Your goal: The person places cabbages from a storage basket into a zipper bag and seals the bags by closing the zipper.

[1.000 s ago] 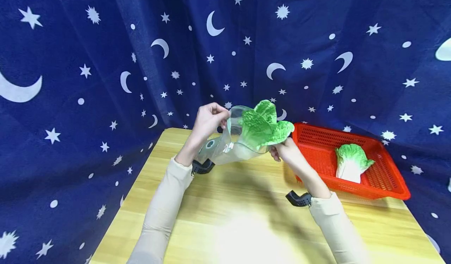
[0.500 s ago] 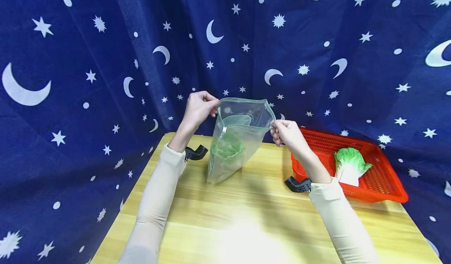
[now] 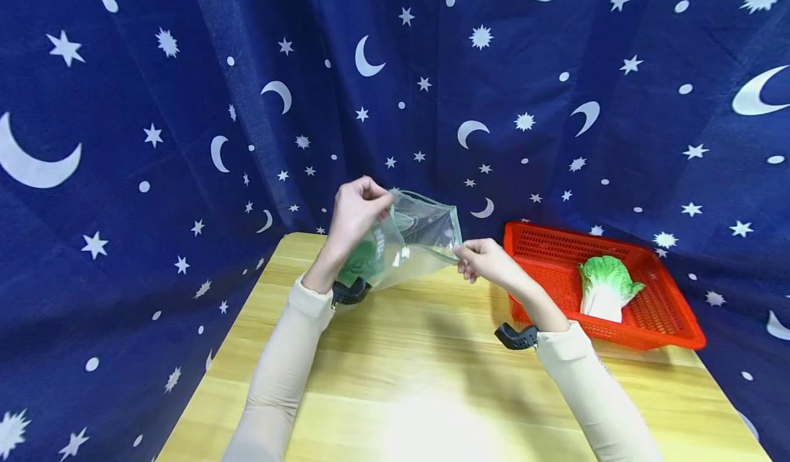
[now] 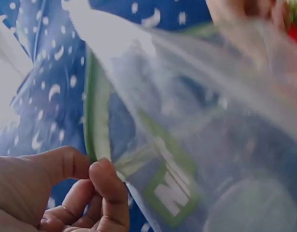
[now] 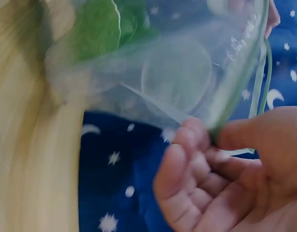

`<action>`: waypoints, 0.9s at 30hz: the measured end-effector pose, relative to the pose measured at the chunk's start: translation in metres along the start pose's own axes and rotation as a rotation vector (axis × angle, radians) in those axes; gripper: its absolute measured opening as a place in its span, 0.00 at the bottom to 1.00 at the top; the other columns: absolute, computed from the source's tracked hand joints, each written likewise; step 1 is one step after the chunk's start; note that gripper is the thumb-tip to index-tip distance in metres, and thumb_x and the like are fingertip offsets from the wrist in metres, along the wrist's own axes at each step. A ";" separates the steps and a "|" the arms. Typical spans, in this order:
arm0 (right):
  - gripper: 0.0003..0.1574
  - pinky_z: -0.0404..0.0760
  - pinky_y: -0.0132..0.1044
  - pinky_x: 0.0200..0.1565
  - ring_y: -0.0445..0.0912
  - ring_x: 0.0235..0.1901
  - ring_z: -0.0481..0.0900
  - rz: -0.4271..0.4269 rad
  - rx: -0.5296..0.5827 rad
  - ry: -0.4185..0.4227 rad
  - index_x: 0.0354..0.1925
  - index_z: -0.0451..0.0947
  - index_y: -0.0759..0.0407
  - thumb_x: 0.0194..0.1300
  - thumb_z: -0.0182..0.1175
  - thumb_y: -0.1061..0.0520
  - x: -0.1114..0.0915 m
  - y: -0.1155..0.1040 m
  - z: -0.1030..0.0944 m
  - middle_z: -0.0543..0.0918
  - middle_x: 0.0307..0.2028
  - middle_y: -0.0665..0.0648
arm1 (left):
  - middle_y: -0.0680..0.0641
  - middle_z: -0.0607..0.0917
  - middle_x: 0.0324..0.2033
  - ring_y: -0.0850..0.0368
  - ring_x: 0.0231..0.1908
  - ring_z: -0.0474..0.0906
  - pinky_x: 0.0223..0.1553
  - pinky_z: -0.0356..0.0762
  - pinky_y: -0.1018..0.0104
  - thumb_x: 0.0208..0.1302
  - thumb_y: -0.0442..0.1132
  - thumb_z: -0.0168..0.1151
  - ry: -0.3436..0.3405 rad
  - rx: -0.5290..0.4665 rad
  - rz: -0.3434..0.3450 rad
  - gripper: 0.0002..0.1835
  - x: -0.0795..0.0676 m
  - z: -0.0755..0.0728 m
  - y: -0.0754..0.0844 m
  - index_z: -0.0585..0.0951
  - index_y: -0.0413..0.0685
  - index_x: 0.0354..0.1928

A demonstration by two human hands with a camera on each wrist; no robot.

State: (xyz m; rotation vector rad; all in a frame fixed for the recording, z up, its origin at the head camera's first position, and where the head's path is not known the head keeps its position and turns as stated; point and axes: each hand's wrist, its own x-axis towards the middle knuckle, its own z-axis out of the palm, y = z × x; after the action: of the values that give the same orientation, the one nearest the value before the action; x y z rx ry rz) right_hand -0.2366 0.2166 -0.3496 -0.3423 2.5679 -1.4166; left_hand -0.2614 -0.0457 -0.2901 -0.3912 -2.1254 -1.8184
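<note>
Clear plastic bag (image 3: 412,242), held above the table (image 3: 432,380): left hand (image 3: 358,212) and right hand (image 3: 484,260) each pinch its rim. One cabbage (image 3: 361,262) sits inside; another cabbage (image 3: 607,287) remains in the red basket (image 3: 673,332).

Cabbage (image 3: 361,262) in bag (image 3: 415,239) (basket (image 3: 669,325) to its right).

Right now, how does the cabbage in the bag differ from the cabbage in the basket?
The bagged cabbage sits inside a clear plastic bag, held above the table by the left hand and right hand; the basket cabbage lies bare and untouched in the red basket. The bagged cabbage shows only green; the basket cabbage shows its white base. Both have green leaves.
</note>
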 end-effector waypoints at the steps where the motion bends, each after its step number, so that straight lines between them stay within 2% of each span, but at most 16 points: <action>1: 0.22 0.82 0.38 0.25 0.43 0.19 0.75 0.018 -0.019 -0.019 0.28 0.74 0.69 0.74 0.49 0.54 -0.003 0.006 0.000 0.78 0.20 0.54 | 0.50 0.83 0.18 0.59 0.16 0.77 0.19 0.77 0.69 0.52 0.31 0.64 -0.025 -0.021 -0.008 0.01 -0.009 0.007 -0.004 0.81 0.44 0.25; 4: 0.21 0.81 0.37 0.26 0.42 0.20 0.75 0.079 -0.088 -0.078 0.28 0.73 0.68 0.74 0.49 0.55 -0.015 0.026 -0.006 0.77 0.20 0.55 | 0.45 0.85 0.22 0.58 0.18 0.78 0.21 0.80 0.66 0.53 0.30 0.64 -0.126 -0.091 -0.031 0.01 -0.039 0.032 -0.016 0.81 0.39 0.28; 7: 0.19 0.80 0.36 0.26 0.42 0.20 0.75 0.165 -0.133 -0.131 0.27 0.74 0.67 0.73 0.50 0.56 -0.028 0.046 -0.013 0.77 0.21 0.54 | 0.44 0.86 0.24 0.59 0.18 0.79 0.23 0.82 0.62 0.55 0.31 0.65 -0.258 -0.120 -0.095 0.02 -0.066 0.058 -0.030 0.81 0.38 0.30; 9: 0.18 0.81 0.37 0.27 0.42 0.21 0.76 0.195 -0.142 -0.159 0.28 0.75 0.67 0.71 0.52 0.57 -0.035 0.059 -0.016 0.78 0.21 0.55 | 0.46 0.86 0.24 0.61 0.17 0.79 0.24 0.84 0.59 0.56 0.31 0.65 -0.323 -0.107 -0.138 0.02 -0.079 0.073 -0.039 0.81 0.39 0.30; 11: 0.16 0.82 0.38 0.27 0.43 0.21 0.77 0.212 -0.127 -0.172 0.30 0.77 0.69 0.70 0.54 0.58 -0.039 0.069 -0.017 0.79 0.22 0.56 | 0.47 0.85 0.22 0.61 0.17 0.79 0.25 0.84 0.57 0.56 0.32 0.65 -0.356 -0.084 -0.156 0.02 -0.087 0.084 -0.048 0.81 0.41 0.30; 16: 0.12 0.84 0.41 0.32 0.44 0.25 0.79 0.229 -0.063 -0.189 0.33 0.78 0.70 0.68 0.56 0.60 -0.043 0.084 -0.016 0.80 0.25 0.57 | 0.49 0.83 0.19 0.60 0.16 0.78 0.26 0.83 0.59 0.55 0.33 0.65 -0.357 -0.032 -0.153 0.01 -0.091 0.092 -0.061 0.81 0.43 0.29; 20: 0.12 0.85 0.43 0.34 0.45 0.27 0.80 0.232 -0.016 -0.190 0.35 0.78 0.70 0.69 0.54 0.60 -0.047 0.085 -0.023 0.80 0.26 0.55 | 0.50 0.83 0.19 0.61 0.17 0.78 0.29 0.84 0.52 0.56 0.34 0.65 -0.356 -0.024 -0.189 0.02 -0.089 0.089 -0.064 0.81 0.45 0.29; 24: 0.18 0.86 0.42 0.36 0.45 0.27 0.82 0.229 0.073 -0.134 0.44 0.74 0.77 0.71 0.52 0.59 -0.051 0.079 -0.048 0.81 0.27 0.55 | 0.51 0.82 0.19 0.60 0.17 0.78 0.29 0.84 0.49 0.56 0.34 0.65 -0.339 -0.043 -0.200 0.02 -0.087 0.085 -0.062 0.81 0.43 0.29; 27: 0.24 0.86 0.38 0.37 0.43 0.29 0.82 0.233 0.060 -0.049 0.50 0.70 0.81 0.71 0.52 0.57 -0.054 0.071 -0.076 0.81 0.30 0.55 | 0.50 0.82 0.19 0.60 0.16 0.77 0.27 0.84 0.52 0.55 0.33 0.64 -0.327 -0.062 -0.194 0.02 -0.085 0.082 -0.061 0.81 0.42 0.29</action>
State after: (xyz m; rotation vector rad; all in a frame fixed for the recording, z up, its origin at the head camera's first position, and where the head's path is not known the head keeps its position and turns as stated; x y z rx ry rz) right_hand -0.2137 0.3302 -0.3668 -0.0646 2.4281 -1.3786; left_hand -0.2140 0.0261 -0.3916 -0.5470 -2.4002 -2.0509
